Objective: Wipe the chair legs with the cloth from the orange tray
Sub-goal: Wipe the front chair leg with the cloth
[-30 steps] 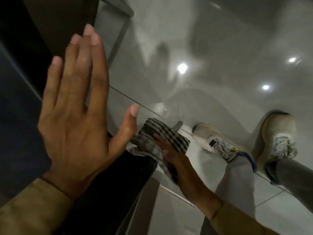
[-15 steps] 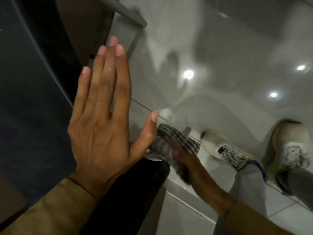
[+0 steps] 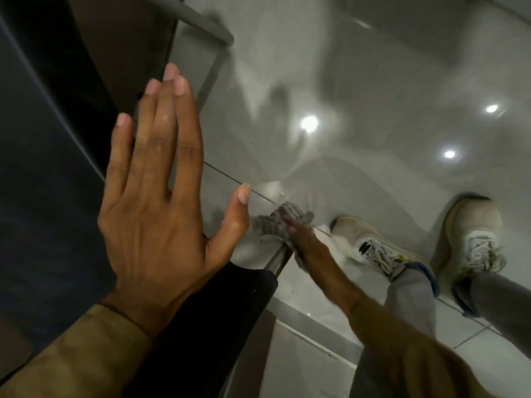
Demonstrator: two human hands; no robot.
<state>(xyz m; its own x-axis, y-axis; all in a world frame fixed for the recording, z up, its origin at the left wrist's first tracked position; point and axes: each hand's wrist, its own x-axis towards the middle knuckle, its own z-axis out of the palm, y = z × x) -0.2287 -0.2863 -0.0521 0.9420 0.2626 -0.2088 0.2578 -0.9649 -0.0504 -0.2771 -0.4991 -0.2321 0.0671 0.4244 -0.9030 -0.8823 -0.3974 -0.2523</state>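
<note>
My left hand [image 3: 155,202] lies flat and open, fingers spread, on the dark chair seat [image 3: 51,196]. Below the seat's front corner a grey metal chair leg [image 3: 277,261] runs down toward the floor. My right hand [image 3: 304,242] reaches down beside it and is closed on a grey checked cloth [image 3: 275,222], which is wrapped around the lower part of the leg. The hand and cloth are blurred. The leg's foot is hidden by the cloth.
Glossy grey floor tiles [image 3: 359,81] with ceiling-light reflections fill the right side. My two light sneakers [image 3: 373,248] [image 3: 471,234] stand just right of the leg. Another grey chair leg or bar [image 3: 207,24] crosses the top.
My right hand has slid the cloth down the chair leg toward the floor, baring more of the metal leg under the seat. My left hand stays flat on the seat.
</note>
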